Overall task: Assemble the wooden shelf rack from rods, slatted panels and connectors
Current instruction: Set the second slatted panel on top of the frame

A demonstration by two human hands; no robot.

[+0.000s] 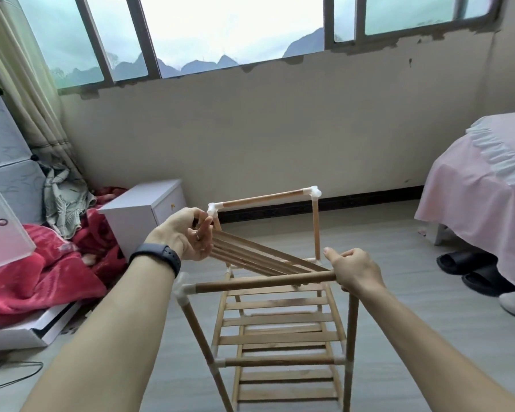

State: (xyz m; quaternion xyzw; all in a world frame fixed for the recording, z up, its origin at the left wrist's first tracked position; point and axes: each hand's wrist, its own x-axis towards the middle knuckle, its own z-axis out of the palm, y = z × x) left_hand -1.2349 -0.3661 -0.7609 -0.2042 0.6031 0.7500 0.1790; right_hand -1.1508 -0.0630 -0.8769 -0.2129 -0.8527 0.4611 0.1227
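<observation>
A partly built wooden rack [283,361] stands on the floor in front of me, with slatted shelves fitted lower down and white connectors [315,192] at the rod corners. A loose slatted panel [259,257] lies tilted across the open top frame, high at the left and low at the right. My left hand [188,233] holds the panel's raised left end beside the far left connector. My right hand [354,270] grips the panel's low right end where it meets the near top rod [262,282]. The near right corner is hidden under that hand.
A white cabinet [149,209] stands left of the rack, with red bedding [42,275] and a flat white box [27,328] nearer the left edge. A pink-covered bed [482,212] and black slippers [470,269] sit at the right. A wall with windows is behind.
</observation>
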